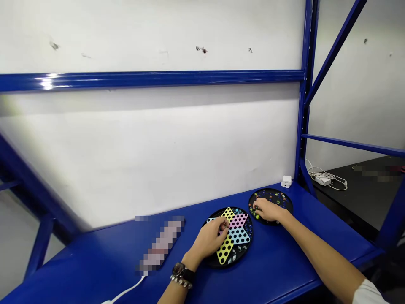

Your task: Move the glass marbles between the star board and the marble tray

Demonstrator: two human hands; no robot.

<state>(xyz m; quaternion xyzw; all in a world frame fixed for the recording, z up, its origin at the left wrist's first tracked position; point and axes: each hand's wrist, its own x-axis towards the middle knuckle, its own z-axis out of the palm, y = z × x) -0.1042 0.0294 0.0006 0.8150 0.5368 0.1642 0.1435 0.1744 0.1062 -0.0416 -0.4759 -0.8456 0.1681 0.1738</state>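
A round black Chinese checkers board (238, 241) lies on the blue tabletop, its star printed in yellow, pink and light blue with rows of holes. Marbles rest in the dark sections around the star. My left hand (211, 237) is over the board's left part, fingers curled together; whatever is inside them is hidden. Farther right is a round black tray (286, 204) with scattered marbles, several of them green, blue and orange. My right hand (267, 210) reaches down into this tray, fingertips pinched among the marbles near its left edge. I cannot tell what they grip.
A pixelated long object (163, 245) with a white cable (128, 290) lies left of the board. A white plug adapter (286, 181) stands behind the tray. Blue frame posts (302, 126) rise at the right. A charger with coiled cord (323, 180) sits on a dark surface beyond.
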